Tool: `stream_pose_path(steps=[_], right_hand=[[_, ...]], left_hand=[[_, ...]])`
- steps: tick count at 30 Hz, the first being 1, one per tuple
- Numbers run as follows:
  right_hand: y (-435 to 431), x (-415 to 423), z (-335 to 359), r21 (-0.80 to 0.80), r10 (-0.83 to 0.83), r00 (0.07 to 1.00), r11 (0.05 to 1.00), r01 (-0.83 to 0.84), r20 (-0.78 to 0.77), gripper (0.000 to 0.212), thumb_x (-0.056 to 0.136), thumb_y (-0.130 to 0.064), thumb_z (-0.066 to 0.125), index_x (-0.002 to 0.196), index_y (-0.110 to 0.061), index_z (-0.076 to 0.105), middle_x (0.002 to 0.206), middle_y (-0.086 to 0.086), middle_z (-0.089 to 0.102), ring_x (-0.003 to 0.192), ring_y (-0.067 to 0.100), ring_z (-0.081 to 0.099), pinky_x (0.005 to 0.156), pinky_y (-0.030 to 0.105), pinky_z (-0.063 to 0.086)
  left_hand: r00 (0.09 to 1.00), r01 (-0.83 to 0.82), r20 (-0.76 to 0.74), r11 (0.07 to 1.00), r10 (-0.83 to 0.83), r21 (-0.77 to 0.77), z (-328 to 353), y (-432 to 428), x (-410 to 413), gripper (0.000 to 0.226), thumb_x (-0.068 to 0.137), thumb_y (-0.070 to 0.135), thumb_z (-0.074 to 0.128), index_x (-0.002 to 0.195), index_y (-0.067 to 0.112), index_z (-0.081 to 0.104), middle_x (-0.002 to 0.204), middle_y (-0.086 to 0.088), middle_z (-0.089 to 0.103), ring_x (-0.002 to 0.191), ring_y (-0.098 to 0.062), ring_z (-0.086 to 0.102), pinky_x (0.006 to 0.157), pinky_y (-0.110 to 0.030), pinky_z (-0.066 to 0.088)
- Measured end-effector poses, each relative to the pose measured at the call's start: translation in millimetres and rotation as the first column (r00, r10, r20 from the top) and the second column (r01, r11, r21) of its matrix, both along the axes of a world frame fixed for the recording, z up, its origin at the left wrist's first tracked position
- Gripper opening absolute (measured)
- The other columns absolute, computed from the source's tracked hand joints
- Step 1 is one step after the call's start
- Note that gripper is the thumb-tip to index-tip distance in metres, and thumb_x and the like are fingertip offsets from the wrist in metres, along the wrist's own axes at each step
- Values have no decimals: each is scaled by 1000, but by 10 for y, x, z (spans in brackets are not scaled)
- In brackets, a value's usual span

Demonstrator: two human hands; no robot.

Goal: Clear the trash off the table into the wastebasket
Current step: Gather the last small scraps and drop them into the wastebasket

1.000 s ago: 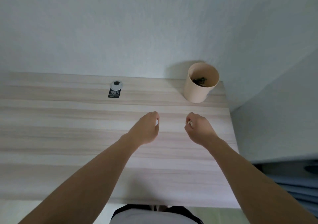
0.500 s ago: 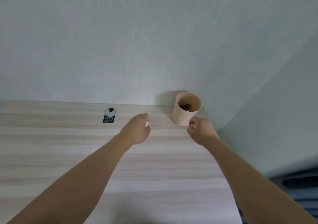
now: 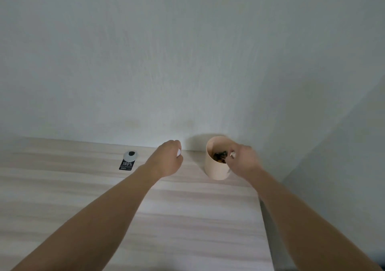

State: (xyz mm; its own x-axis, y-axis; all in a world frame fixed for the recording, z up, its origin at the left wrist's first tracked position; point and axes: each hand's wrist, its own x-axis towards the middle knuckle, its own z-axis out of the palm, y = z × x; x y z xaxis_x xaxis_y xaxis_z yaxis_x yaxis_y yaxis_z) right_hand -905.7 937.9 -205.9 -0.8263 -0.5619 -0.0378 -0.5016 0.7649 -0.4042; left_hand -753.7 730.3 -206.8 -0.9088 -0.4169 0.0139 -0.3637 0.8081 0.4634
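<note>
Beige wastebasket [image 3: 216, 167] upright, dark trash [image 3: 219, 157] inside; white scrap [image 3: 232, 154] at rim.

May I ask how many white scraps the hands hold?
2: left scrap in the left hand, right scrap in the right hand over the wastebasket; palms may hide more.

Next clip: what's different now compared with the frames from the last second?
Both hands reached forward toward the wastebasket. The right hand went from mid-table to over the basket's opening, still pinching a white scrap. The left hand advanced to just left of the basket, still holding a white bit. Nothing has been let go. The wastebasket and the black tag stayed put on the table.
</note>
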Motion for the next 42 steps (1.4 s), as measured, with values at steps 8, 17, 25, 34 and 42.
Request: stream_pose_path(steps=[8,17,25,34,42], right_hand=[[-170,-554,-120,40,85,996,995,-87,40,8,81,-20,50,87,-21,55,91,4,60,84,26,53,74,33,49],[-440,-818,-255,83,144,989,986,-143,-9,11,84,-17,48,92,-16,56,94,5,59,82,24,53,70,31,45],[-634,-912,-358,122,161,987,980,-159,-11,7,84,-19,51,91,-19,53,98,3,55,86,24,54,74,34,47],[-712,-908,-532,131,194,981,973,-189,-27,36,87,-29,52,121,-19,52,119,1,53,107,20,48,83,31,42],[-691,-863,-471,193,241,969,955,-227,-57,66,91,-43,47,147,-16,27,155,8,26,143,27,21,114,46,27]], left_hand=[[992,-110,54,994,111,-4,-104,31,-230,8,86,13,46,87,12,54,90,-5,57,83,-25,53,72,-35,44],[989,-124,87,992,123,5,-278,-211,-467,6,85,14,46,83,15,52,85,-1,54,78,-22,53,67,-32,41],[988,-128,95,990,122,61,-411,-476,-704,7,87,15,45,85,19,51,88,0,54,79,-20,53,66,-31,41],[990,-115,86,991,108,75,-534,-580,-677,7,87,15,45,85,16,51,86,0,53,77,-20,52,65,-30,38],[990,-132,66,988,127,75,-499,-621,-587,7,87,13,46,83,15,52,83,-1,54,75,-20,52,62,-29,37]])
